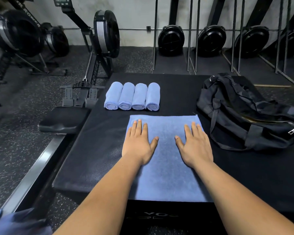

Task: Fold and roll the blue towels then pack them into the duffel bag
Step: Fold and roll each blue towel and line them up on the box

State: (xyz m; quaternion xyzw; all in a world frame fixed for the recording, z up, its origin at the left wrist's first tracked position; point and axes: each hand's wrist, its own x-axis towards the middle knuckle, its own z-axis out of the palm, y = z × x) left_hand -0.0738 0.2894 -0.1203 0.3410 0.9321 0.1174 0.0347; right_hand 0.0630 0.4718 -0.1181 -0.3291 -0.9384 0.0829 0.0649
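A grey wall is seen at the back. The floor is covered with dark speckled rubber. A black rowing machine is set on the left, its seat just beside the black padded worktop. More black machines are stood along the wall on the right, between thin metal bars.

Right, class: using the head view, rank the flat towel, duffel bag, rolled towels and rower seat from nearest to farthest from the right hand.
1. Flat towel: under the right hand, touching it.
2. Duffel bag: just to its right.
3. Rolled towels: ahead, to the left.
4. Rower seat: farthest, far left.
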